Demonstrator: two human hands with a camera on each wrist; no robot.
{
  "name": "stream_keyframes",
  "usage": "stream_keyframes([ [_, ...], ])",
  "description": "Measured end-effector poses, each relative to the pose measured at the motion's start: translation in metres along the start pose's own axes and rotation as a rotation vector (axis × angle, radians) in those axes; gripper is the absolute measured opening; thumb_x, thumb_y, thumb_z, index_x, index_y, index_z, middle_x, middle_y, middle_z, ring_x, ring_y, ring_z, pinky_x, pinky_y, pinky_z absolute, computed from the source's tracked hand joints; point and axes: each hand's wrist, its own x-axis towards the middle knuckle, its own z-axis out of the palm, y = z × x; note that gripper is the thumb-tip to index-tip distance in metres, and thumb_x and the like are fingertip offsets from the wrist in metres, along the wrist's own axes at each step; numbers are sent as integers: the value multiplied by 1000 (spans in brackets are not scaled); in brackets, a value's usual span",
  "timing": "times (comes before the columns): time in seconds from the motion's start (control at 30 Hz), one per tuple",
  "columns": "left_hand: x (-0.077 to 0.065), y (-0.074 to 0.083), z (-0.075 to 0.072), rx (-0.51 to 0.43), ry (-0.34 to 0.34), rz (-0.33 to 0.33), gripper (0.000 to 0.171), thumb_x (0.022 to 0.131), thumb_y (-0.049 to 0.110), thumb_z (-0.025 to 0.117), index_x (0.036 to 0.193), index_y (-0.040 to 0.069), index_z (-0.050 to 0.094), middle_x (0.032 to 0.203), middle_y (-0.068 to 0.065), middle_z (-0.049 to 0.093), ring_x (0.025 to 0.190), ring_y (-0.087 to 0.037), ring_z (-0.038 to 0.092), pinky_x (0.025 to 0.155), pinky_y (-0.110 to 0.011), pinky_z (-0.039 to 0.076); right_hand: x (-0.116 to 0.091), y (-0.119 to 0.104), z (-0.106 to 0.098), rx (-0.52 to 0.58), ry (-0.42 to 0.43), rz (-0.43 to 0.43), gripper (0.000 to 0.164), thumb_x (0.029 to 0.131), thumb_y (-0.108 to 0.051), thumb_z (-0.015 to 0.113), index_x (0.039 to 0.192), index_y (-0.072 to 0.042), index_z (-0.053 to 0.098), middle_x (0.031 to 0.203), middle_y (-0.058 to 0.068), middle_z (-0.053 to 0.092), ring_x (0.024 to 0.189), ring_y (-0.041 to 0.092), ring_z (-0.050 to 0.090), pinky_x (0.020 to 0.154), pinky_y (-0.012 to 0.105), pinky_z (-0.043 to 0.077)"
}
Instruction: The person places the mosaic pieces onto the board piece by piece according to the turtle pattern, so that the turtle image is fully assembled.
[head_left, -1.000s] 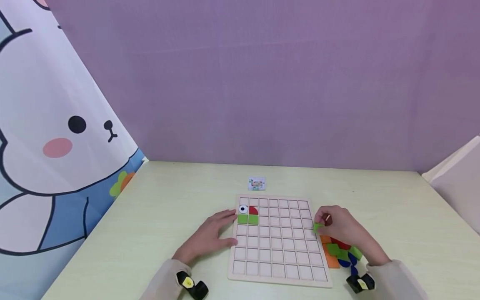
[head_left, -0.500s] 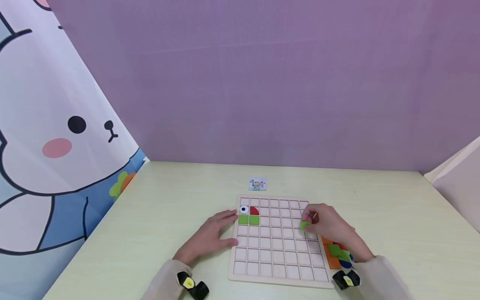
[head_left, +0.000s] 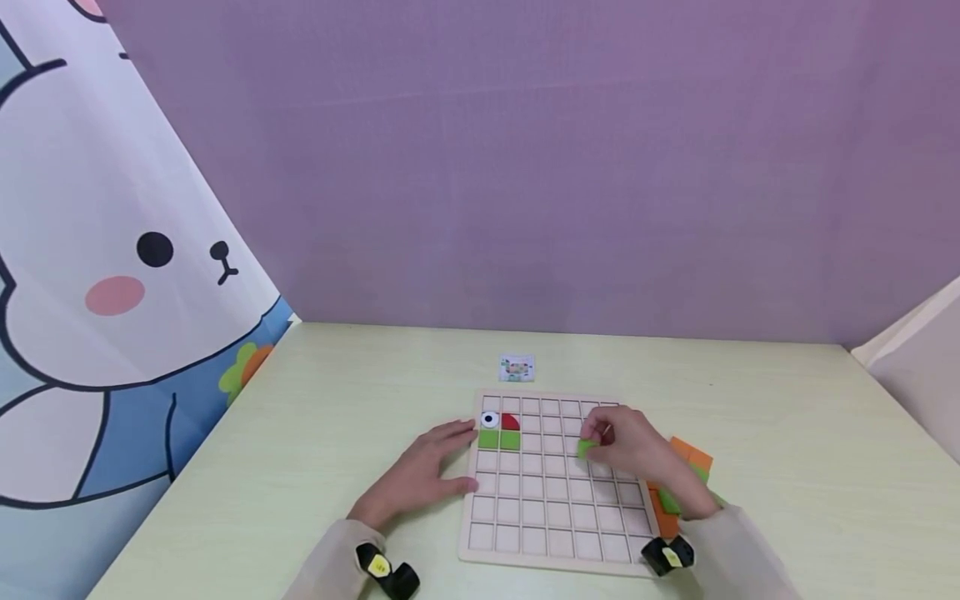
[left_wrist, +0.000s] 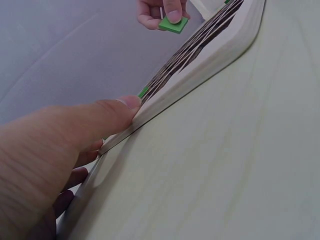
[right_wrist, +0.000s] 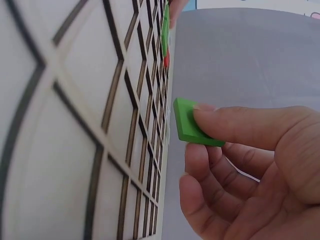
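Observation:
My right hand (head_left: 626, 439) pinches a green square tile (right_wrist: 185, 120) between thumb and fingers. It hovers above the right half of the gridded wooden board (head_left: 532, 487). In the right wrist view the tile stands apart from the board's surface. My left hand (head_left: 415, 477) touches the board's left edge, thumb and fingers spread along it. At the board's upper left sit an eye tile (head_left: 490, 419) and a red quarter-circle tile (head_left: 510, 422). Directly below them lie two green square tiles (head_left: 488, 439) side by side.
Loose tiles lie at the board's right side, orange ones (head_left: 693, 453) and green ones (head_left: 669, 501), partly hidden by my right forearm. A small picture card (head_left: 517, 367) lies beyond the board's far edge. A purple backdrop (head_left: 562, 192) rises behind the table.
My right hand has moved left with the green square tile, from beside the board's right edge to over its grid. My left hand stays at the left edge.

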Motion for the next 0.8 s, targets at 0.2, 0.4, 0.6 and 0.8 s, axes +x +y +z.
stream_keyframes([
  [0.2, 0, 0, 0, -2, -2, -3, 74, 83, 49, 67, 143, 13, 43, 153, -1, 36, 143, -29, 29, 114, -55, 26, 6, -4, 6, -5, -9, -15, 17, 76, 4, 72, 81, -8, 61, 73, -1, 53, 67, 14, 47, 58, 20, 38],
  [0.4, 1, 0, 0, -9, -8, -3, 74, 83, 48, 67, 143, 13, 43, 153, 0, 35, 143, -29, 28, 114, -54, 26, 12, -8, 15, 8, -19, 1, 16, 76, 4, 71, 81, -8, 62, 73, -1, 55, 68, 14, 49, 59, 21, 40],
  [0.6, 1, 0, -1, -10, -12, -3, 74, 83, 49, 67, 144, 13, 43, 154, -1, 35, 143, -29, 28, 115, -54, 25, 16, -13, 21, 0, -25, 2, 14, 78, 2, 70, 81, -9, 63, 75, -1, 57, 69, 14, 50, 62, 23, 42],
  [0.8, 0, 1, -1, -4, -10, -3, 74, 83, 49, 66, 144, 13, 43, 154, -1, 35, 143, -29, 28, 115, -53, 25, 19, -19, 28, 1, -32, -9, 14, 79, 4, 68, 83, -9, 65, 77, -1, 58, 70, 14, 50, 65, 23, 42],
])
